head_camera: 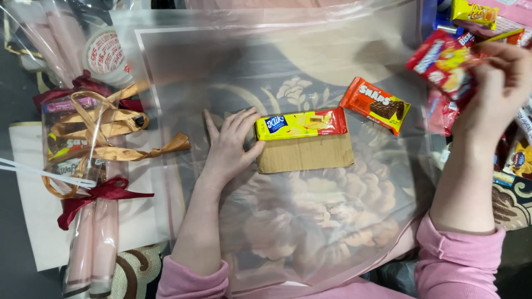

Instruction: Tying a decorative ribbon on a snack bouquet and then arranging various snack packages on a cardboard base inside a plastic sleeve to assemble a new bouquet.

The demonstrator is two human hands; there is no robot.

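Note:
My left hand (pixel 230 144) lies flat on a clear plastic sheet (pixel 310 232), its fingertips touching the left end of a yellow and red biscuit pack (pixel 301 124). That pack rests on a brown cardboard rectangle (pixel 305 154). My right hand (pixel 499 88) is raised at the right edge and grips a red snack packet (pixel 443 61). An orange wafer packet (pixel 375 104) lies on the sheet between the biscuit pack and my right hand.
A wrapped gift bundle (pixel 83 144) tied with gold and dark red ribbons lies at the left on white paper (pixel 33 221). Several more snack packets (pixel 487 16) are piled at the top right and right edge. A patterned carpet shows under the sheet.

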